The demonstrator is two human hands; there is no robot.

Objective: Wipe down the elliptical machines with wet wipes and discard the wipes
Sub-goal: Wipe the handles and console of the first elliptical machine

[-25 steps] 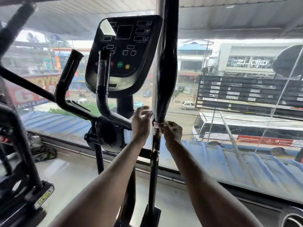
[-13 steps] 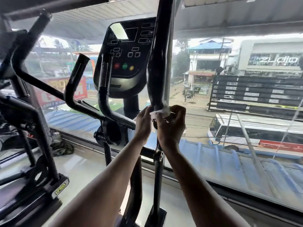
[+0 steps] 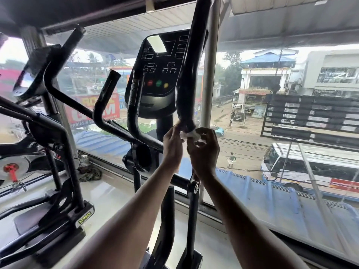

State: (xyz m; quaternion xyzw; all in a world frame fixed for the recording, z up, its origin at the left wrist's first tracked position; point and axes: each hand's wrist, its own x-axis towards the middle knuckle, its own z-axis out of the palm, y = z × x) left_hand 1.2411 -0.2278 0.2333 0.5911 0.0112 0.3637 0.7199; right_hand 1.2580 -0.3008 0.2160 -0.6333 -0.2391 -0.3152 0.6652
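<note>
Both hands, the left hand [image 3: 173,146] and right hand [image 3: 204,150], held a white wipe [image 3: 191,135] wrapped around the black handlebar [image 3: 187,84]

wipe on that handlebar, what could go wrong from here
1. The wipe is bunched small between both hands at the base of the handlebar, so it could slip out and drop to the floor.
2. The handlebar looks like a swinging arm; pressure from the left hand and right hand might shift it.
3. A wet wipe near the console could drip on the buttons.
</note>
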